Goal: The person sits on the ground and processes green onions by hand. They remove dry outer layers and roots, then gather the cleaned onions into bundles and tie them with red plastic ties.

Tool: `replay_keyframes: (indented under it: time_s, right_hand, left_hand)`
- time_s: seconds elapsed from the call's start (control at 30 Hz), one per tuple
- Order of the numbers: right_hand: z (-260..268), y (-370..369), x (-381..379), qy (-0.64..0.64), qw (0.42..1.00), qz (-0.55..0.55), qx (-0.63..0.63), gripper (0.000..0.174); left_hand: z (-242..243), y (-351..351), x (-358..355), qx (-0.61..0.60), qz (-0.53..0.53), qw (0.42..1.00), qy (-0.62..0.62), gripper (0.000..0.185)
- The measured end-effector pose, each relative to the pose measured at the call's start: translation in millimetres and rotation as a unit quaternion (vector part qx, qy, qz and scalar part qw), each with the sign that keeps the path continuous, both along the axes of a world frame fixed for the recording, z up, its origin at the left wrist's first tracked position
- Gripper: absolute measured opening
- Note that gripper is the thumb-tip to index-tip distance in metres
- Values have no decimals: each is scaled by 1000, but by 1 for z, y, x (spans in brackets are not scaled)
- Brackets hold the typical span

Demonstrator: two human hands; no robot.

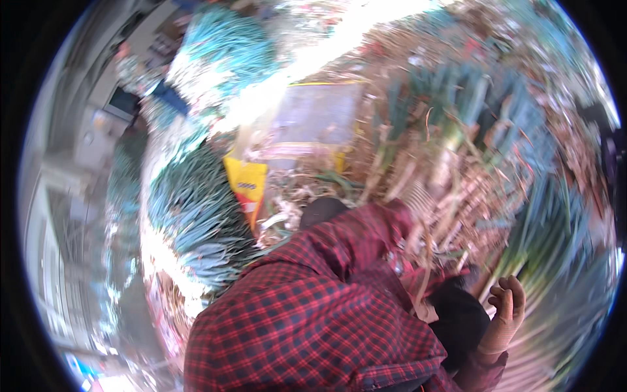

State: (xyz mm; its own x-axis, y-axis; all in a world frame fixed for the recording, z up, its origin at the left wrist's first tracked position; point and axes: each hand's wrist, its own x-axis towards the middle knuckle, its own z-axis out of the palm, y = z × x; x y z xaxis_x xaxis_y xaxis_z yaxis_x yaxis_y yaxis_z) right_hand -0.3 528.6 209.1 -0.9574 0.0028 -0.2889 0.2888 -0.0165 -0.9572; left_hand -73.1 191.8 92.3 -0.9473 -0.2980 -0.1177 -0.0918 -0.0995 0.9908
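My left hand (431,183) reaches forward from a red-and-black plaid sleeve (343,235). It is blurred in a ribbed, pale glove, among the pale stems of long green onions (460,112). Whether its fingers close on a stem is not clear. At the lower right my right hand (507,313), in a tan glove, is raised with its fingers bent. Close behind its fingers lies a bunch of green onions (548,235) with pale stem ends; I cannot tell whether the hand touches them. Below my left forearm, dry husks and stems hang over dark cloth (460,318).
A grey and yellow sack (313,110) lies flat ahead, with loose husks (289,206) near it. Large piles of green onions stand to the left (196,215) and farther back (225,49). Another person (142,78) is at the upper left. Bright sunlight washes out a strip of ground.
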Motion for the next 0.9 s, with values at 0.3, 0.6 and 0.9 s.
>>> replay_keyframes:
  time_s: [0.3,0.6,0.9]
  right_hand:
    - [-89,-145,12,-264,930,215,-140,62]
    - [-116,-154,-18,-264,947,128,-131,26]
    - [-100,-161,-24,-295,912,221,-181,34]
  left_hand:
    - [29,14,27,0,14,1000,0,54]
    - [-108,-76,4,-292,142,913,-247,62]
    - [-244,-116,3,-297,19,860,-415,34]
